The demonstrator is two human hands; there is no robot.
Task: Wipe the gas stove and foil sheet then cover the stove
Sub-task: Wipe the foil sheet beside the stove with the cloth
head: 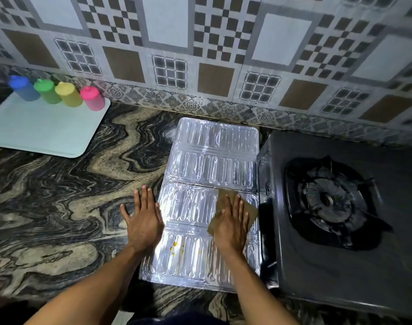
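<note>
Now pressing a thin brownish cloth [233, 207] flat under the right hand [230, 221], fingers spread and laid open on it rather than clenched, on the third panel of the foil sheet [212, 160], lying on the marbled worktop [59, 195] just beside the gas stove [341, 207], while bracing with the left hand [142, 219], palm down and open, half on the worktop and touching the sheet's left edge. Probably best working with light, even pressure along the embossed ribs, since thin, shiny, crinkle-prone foil is likely creasing easily, and heading next for the yellow specks [175, 246] on the nearest panel.
</note>
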